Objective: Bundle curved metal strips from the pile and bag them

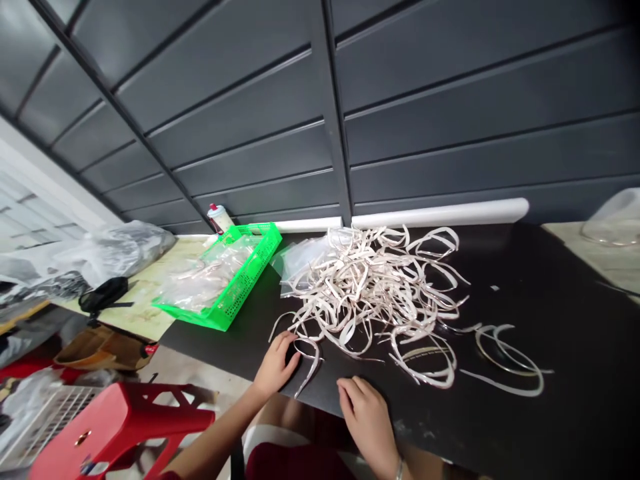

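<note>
Thin curved white bands [370, 280] with shiny pinkish edges, which look like headbands, lie in a tangled heap on the dark table [500, 300]. At the heap's near left edge is my left hand [277, 365], its thumb apart from its fingers. The fingertips are beside or touching a loose headband [316, 360]; I cannot tell which. My right hand [367, 417] rests at the table's near edge, fingers curled together, with nothing visible in it. A few headbands [535, 383] lie apart on the right.
A green plastic basket [225, 317] with clear-bagged items stands left of the heap. Clear plastic bags [305, 257] lie partly under the bands. Behind are a white roll [440, 213] and a bottle [220, 219]. A red stool [120, 427] stands lower left.
</note>
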`<action>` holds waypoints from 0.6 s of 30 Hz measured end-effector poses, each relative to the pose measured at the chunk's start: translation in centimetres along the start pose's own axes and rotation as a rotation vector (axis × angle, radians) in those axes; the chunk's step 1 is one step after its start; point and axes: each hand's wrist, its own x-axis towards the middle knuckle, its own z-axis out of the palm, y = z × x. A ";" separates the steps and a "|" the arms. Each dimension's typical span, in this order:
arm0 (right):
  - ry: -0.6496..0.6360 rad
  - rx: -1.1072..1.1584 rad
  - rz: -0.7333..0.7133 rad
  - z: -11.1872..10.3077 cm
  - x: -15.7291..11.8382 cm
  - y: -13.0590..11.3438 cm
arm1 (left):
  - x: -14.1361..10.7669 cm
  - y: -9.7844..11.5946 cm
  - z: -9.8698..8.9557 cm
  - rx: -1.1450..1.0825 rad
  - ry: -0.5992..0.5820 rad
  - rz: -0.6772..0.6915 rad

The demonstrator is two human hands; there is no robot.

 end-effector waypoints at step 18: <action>0.083 -0.025 0.038 0.8 -0.2 0.0 | -0.3 -1.0 0.2 -0.321 0.115 -0.139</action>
